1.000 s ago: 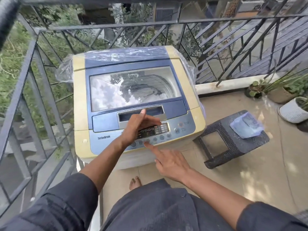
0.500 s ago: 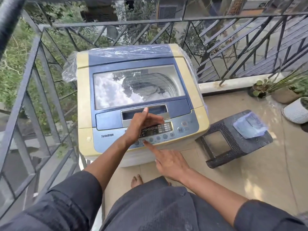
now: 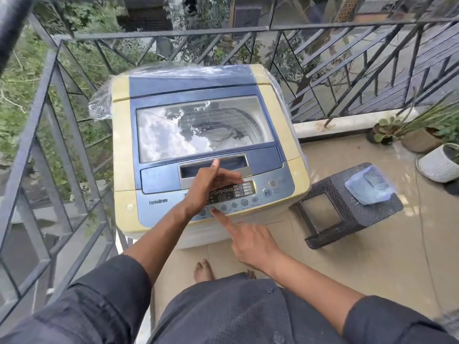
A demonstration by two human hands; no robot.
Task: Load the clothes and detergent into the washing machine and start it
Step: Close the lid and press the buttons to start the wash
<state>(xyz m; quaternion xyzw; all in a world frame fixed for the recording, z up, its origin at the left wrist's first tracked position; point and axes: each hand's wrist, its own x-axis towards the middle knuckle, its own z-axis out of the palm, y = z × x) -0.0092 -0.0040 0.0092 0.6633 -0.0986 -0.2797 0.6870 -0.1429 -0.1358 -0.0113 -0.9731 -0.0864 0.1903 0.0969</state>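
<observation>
A cream and blue top-loading washing machine [image 3: 124,155] stands in the balcony corner with its glass lid [image 3: 203,125] down; the drum shows dimly through sky reflections. My left hand [image 3: 206,187] hovers over the control panel [image 3: 263,192], fingers loosely spread, one pointing up toward the lid handle recess. My right hand [image 3: 248,239] has its index finger stretched out, the tip on a round button in the panel's front row, the other fingers curled. A pale blue detergent pouch [image 3: 367,187] lies on a dark stool.
The dark woven plastic stool [image 3: 347,214] stands right of the machine. Potted plants [image 3: 439,160] line the far right. Black metal railing [image 3: 62,125] closes the left and back sides. Clear plastic wrap hangs off the machine's rear. My bare feet stand on the tiled floor.
The view has shifted slightly, so the machine sits further right in frame. Both hands hold nearly the same pose; the right index finger stays at the front button row.
</observation>
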